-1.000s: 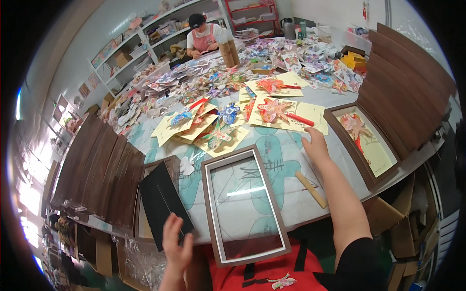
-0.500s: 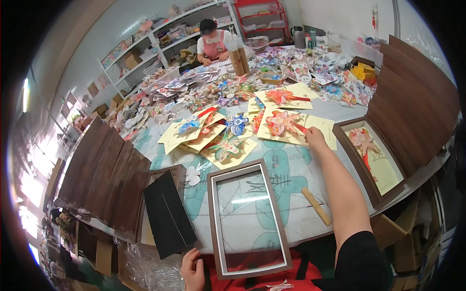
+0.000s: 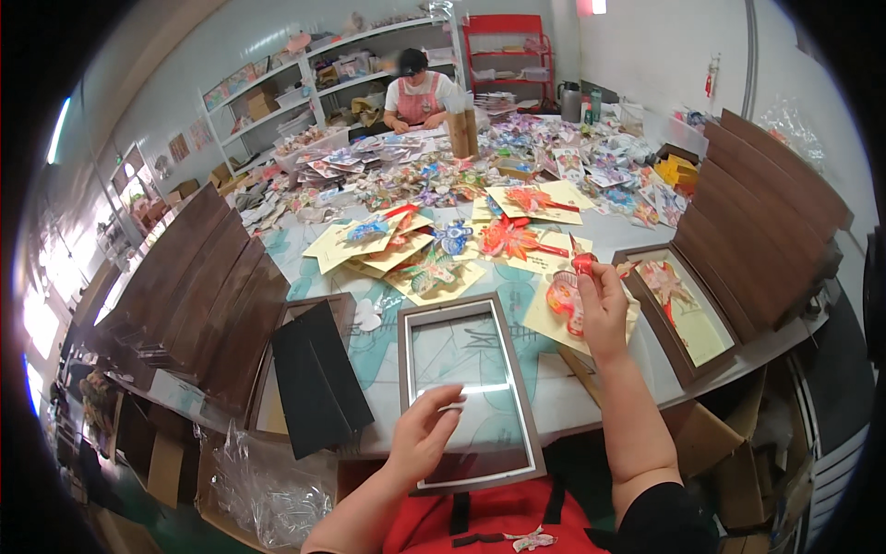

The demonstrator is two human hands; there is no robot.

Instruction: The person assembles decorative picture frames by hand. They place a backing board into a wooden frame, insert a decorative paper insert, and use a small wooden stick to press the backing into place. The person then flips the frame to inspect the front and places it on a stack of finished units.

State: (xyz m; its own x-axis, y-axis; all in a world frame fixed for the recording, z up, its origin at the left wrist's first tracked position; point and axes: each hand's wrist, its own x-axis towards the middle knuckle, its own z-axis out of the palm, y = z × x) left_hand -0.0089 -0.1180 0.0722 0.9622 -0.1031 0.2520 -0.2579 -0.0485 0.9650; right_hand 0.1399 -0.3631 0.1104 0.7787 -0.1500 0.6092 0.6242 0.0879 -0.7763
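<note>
My right hand (image 3: 604, 309) is closed on a cream card with a red paper figure (image 3: 565, 300) on its front, raised a little over the table and tilted. Red ribbon shows at its fingers. My left hand (image 3: 426, 436) hovers over the glass of a brown picture frame (image 3: 522, 383) with a white inner edge, fingers half bent and apart, holding nothing. This frame lies at the table's near edge, in front of me. Left of it, a black backing board (image 3: 318, 380) rests on another frame. Further cream cards with coloured figures (image 3: 434, 275) overlap beyond it.
Brown frames are stacked at left (image 3: 198, 295) and right (image 3: 761, 231). One open frame (image 3: 666, 346) at right holds a card and figure. A wooden strip (image 3: 580, 377) lies partly under the held card. Across the heaped table sits a person (image 3: 420, 97).
My right hand has drawn the card off the pile toward me, uncovering another red figure. The left hand has risen from beside the black board to above the frame.
</note>
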